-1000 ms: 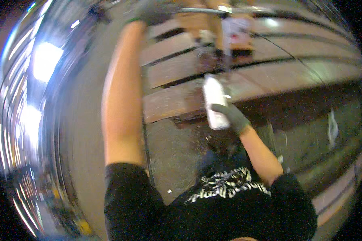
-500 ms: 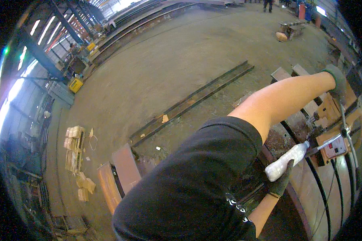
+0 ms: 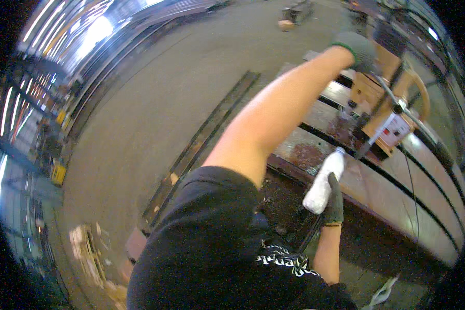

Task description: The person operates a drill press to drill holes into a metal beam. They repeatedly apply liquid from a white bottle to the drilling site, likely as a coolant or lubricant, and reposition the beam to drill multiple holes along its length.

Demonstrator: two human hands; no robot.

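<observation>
- Here's our right hand (image 3: 334,204), gloved and wrapped around a white bottle (image 3: 324,183)!
- The bottle leans at a slant by the near edge of the metal slabs (image 3: 382,191), its capped end towards the boxy orange machine (image 3: 395,129).
- And our left hand (image 3: 357,51), gloved too, is way out at the upper end of a metal bar (image 3: 386,90); fingers hidden, so we can't tell whether it grips.
- Off to our left, a long steel beam (image 3: 201,144) lies on the floor (image 3: 139,113).
</observation>
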